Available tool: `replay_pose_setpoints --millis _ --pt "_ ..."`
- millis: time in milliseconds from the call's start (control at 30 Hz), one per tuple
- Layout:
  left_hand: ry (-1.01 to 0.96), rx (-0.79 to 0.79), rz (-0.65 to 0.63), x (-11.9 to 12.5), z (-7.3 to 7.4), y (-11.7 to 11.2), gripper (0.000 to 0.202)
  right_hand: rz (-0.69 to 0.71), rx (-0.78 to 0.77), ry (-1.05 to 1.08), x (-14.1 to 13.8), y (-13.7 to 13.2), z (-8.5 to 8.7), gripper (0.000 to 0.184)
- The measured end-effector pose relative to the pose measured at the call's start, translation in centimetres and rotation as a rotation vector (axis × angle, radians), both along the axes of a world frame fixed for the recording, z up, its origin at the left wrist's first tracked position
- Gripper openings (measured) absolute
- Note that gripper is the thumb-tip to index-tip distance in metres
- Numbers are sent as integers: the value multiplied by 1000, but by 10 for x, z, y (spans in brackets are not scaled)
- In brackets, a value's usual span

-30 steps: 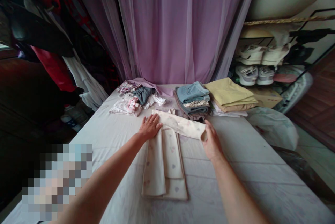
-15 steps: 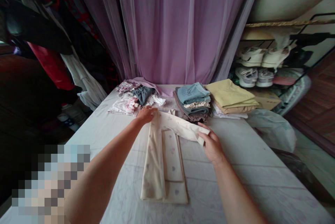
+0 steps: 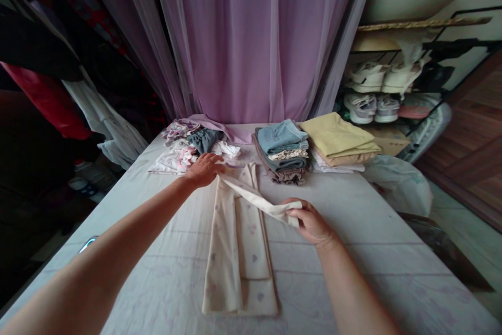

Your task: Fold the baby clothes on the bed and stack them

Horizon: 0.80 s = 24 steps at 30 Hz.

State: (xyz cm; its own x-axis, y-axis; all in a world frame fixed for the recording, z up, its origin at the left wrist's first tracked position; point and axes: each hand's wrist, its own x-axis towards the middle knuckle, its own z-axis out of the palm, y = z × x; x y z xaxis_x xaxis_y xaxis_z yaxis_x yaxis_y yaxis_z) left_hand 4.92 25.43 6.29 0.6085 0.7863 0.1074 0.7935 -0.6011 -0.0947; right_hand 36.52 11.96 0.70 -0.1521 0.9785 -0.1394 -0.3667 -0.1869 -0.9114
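A cream long-sleeved top (image 3: 223, 256) with small grey and pink hearts lies partly folded on the bed-like surface, its side folded inward lengthwise. At its upper left shoulder, my left hand (image 3: 206, 170) grips the cloth with fingers closed at the corner. My right hand (image 3: 311, 221) is shut on the cuff end of one sleeve, which stretches slantwise from the shoulder, raised and twisted narrow. The other sleeve seems to lie flat down the middle of the top.
Behind stand a stack of folded clothes (image 3: 282, 147), a yellow folded pile (image 3: 339, 139) and a loose heap of clothes (image 3: 176, 160). A purple curtain (image 3: 235, 37) hangs at the back. Shoes (image 3: 361, 107) sit on a rack at right; garments (image 3: 105, 110) hang at left.
My right hand has drawn the sleeve slightly lower and toward me, and the sleeve has gone from spread flat to narrow and twisted. My left hand stays at the shoulder. The view has shifted slightly.
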Motion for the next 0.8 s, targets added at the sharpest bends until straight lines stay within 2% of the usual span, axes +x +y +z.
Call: replay_pose_setpoints --millis 167,367,467,633,800 --pt "102 -124 40 3 2 9 45 -47 -1 23 0 1 2 16" --pt "226 -70 -39 -1 11 27 34 -66 8 17 -4 2 -3 26" --pt "246 -52 -30 1 10 31 35 -167 32 -11 -8 5 -6 31" --pt "253 -71 58 6 5 33 29 -425 56 -63 -6 15 -13 36" --pt "180 -147 266 11 1 30 31 -477 74 -22 -6 20 -16 38"
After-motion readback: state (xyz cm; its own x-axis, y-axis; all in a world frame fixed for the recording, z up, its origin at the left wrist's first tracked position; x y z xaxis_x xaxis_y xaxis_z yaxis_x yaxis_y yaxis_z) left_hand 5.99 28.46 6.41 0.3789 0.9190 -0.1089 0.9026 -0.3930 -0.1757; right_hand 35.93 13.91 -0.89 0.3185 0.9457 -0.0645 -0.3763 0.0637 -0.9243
